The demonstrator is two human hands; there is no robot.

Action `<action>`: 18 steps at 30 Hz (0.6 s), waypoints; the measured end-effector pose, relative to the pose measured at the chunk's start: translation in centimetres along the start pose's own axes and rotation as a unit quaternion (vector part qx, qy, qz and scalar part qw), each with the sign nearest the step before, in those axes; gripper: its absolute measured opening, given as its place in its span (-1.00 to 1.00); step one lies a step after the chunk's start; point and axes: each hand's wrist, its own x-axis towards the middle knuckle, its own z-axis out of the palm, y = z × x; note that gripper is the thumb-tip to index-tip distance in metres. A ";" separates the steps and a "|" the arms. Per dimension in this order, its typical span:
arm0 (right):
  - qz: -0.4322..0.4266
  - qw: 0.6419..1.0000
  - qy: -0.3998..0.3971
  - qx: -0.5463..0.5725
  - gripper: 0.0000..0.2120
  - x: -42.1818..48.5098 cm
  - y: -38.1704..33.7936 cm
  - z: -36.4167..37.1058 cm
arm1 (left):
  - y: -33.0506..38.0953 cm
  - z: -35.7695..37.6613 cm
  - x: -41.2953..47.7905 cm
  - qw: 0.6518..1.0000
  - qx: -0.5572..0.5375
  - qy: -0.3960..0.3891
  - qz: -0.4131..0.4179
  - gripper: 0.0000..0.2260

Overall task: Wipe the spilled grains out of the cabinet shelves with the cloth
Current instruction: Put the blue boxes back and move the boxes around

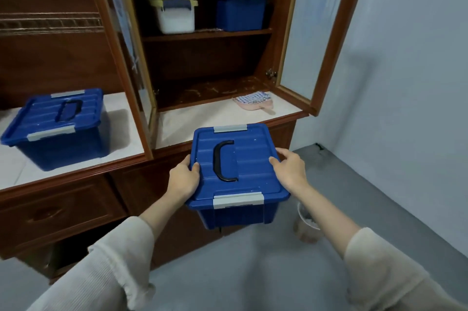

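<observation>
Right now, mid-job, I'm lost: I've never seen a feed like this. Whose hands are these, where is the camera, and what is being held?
There is no machine here. A person works bare-handed, and the single picture comes from a camera worn on their head, looking forward and down. The left hand and right hand grip a lidded blue box by its sides, in front of the open cabinet. The cloth lies on the white counter, beside the lower shelf, where scattered grains show. A second blue box stands on the counter to the left. A white container and a third blue box sit on the upper shelf.
</observation>
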 end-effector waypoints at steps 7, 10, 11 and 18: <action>-0.017 0.999 0.027 0.011 -0.66 8.5 -2.4 0.6 | 2.7 1.5 9.7 1.000 0.008 0.005 0.016 -0.68; -0.022 0.999 0.038 0.002 -0.66 12.5 -4.0 1.6 | 3.5 1.7 14.0 1.000 0.002 0.008 0.007 -0.69; -0.021 0.999 0.039 0.003 -0.67 14.2 -4.7 2.0 | 3.9 1.7 15.7 1.000 -0.004 0.012 0.007 -0.70; -0.016 0.997 0.071 0.033 -0.74 22.7 -7.3 3.0 | 6.9 2.4 24.4 0.997 -0.065 0.037 -0.004 -0.69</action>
